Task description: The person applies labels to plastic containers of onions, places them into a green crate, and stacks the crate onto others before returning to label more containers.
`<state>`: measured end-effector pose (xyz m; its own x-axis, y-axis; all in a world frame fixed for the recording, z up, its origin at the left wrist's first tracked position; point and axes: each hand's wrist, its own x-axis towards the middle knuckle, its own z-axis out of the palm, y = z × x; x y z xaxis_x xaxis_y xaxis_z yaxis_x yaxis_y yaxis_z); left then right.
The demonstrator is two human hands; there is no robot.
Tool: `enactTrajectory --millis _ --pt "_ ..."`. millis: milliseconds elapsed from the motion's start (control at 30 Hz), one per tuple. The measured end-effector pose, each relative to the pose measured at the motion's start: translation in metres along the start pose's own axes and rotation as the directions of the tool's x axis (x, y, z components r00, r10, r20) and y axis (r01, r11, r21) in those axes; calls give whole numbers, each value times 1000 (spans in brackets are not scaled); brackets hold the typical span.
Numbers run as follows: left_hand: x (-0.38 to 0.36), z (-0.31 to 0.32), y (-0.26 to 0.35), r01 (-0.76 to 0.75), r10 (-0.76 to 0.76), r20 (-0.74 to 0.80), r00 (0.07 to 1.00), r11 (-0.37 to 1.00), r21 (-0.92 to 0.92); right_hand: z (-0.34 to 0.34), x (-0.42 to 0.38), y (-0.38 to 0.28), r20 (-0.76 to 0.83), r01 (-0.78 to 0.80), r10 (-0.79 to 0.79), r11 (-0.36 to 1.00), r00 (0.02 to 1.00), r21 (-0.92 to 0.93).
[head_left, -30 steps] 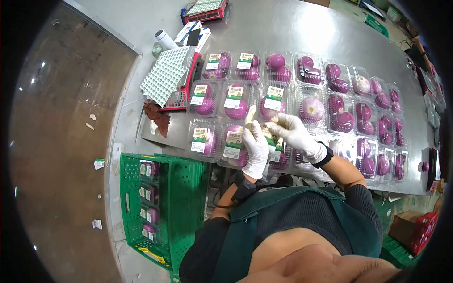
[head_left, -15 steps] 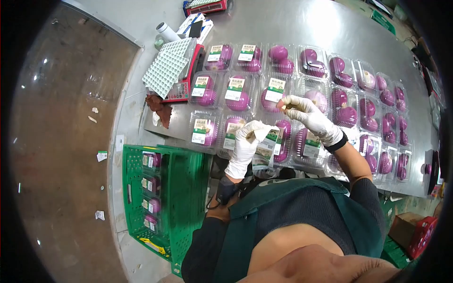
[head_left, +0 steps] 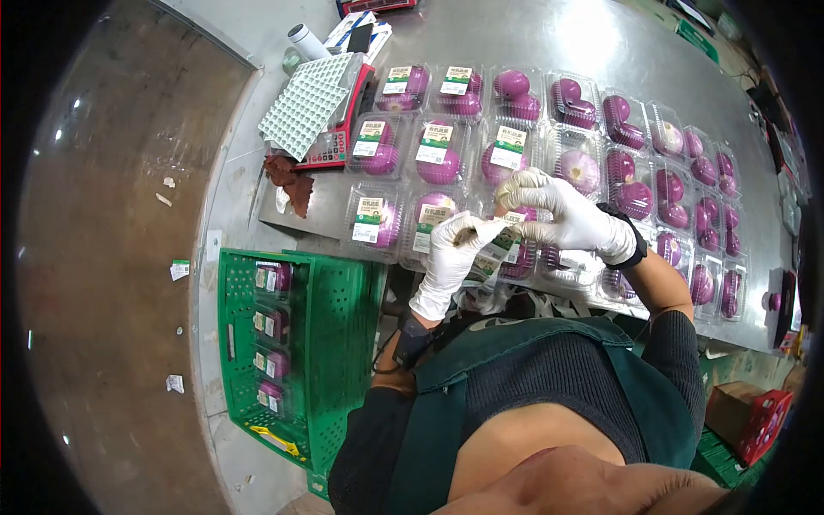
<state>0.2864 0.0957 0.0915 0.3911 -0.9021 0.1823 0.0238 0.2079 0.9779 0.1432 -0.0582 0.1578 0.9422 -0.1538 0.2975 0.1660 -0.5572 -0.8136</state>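
My left hand (head_left: 448, 262), in a white glove, grips a bunch of printed labels (head_left: 487, 264) with green and white print, just over the front row of packs. Close against it, my gloved right hand (head_left: 577, 216) is curled, its thumb and finger pinching at the labels' upper edge. Below and around both hands, clear plastic boxes of red onions (head_left: 512, 156) stand in rows. The boxes at the left carry white and green labels, such as the front-left box (head_left: 374, 219). Farther right, the boxes with onions (head_left: 633, 199) show no label.
A metal table (head_left: 481, 34) bears the packs. At its left are a red scale (head_left: 330, 148), a pale green egg-tray-like sheet (head_left: 309, 107), a white bottle (head_left: 307, 40) and brown scraps (head_left: 292, 186). A green crate (head_left: 330, 343) below left holds several labelled onion packs (head_left: 273, 322).
My right hand has come down and left to meet the labels in my left hand. My left hand stays nearly in place. The view has shifted slightly.
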Motion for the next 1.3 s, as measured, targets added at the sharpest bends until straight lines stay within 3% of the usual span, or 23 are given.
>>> enactTrajectory --millis 100,167,300,467,600,700,767,833,867,967,1100,1133,1233,1300 --pt "-5 5 -6 90 -96 -59 994 991 -100 8 -3 8 24 -247 247 954 969 170" --pt "-8 5 -13 144 -162 -89 983 974 -177 13 -6 14 109 -468 456 837 883 284" --pt "-9 7 -13 170 -178 -79 981 980 -104 23 -8 28 102 -385 423 665 900 641" --pt "-8 20 -3 158 -169 -87 982 979 -126 29 -7 31 23 -444 512 720 859 534" --pt "-9 13 -15 221 -224 -14 974 967 -123 24 -10 32 123 -550 608 590 784 591" --pt "-11 10 -16 313 -341 -40 939 896 -314 26 -11 37 -35 -432 590 629 807 647" --pt "-10 9 -15 310 -352 -64 934 885 -349 28 -12 28 -74 -262 383 748 921 610" --pt "-11 11 -17 263 -300 -75 951 911 -317 30 -9 9 -116 -285 317 931 941 230" --pt "-13 12 -17 265 -298 -68 952 915 -306 31 -6 11 -100 -298 309 947 946 117" --pt "-12 18 -4 292 -336 -93 937 902 -318 28 -2 16 20 -468 489 821 872 328" --pt "-16 9 -8 277 -283 12 959 931 -236 22 -1 26 190 -439 398 758 897 483" --pt "-17 3 -2 282 -265 99 959 926 -251 21 -1 26 251 -434 355 698 901 569" --pt "-21 -4 -2 326 -282 173 944 880 -345 26 -2 32 370 -478 311 438 875 761" --pt "-19 -6 -10 202 -181 103 978 949 -241 32 -2 33 423 -537 406 221 810 814"
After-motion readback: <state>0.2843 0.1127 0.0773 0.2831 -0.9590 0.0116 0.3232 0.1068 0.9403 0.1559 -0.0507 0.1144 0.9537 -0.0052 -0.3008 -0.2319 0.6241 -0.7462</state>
